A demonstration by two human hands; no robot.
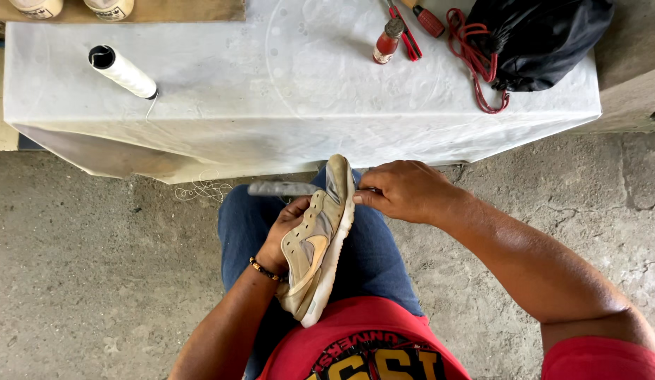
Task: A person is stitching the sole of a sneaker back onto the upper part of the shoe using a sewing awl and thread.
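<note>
Tan sneaker rests on the lap, left hand clamped around its side; right hand fingers pinch its toe, below the counter front edge.

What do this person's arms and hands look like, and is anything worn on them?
Both arms are bare from the short red T-shirt sleeves down, with no gloves on either hand. The left hand has a thin bracelet of dark and gold beads around its wrist. The right hand and its wrist carry no watch, ring or band that shows. The red shirt has a printed front.
</note>
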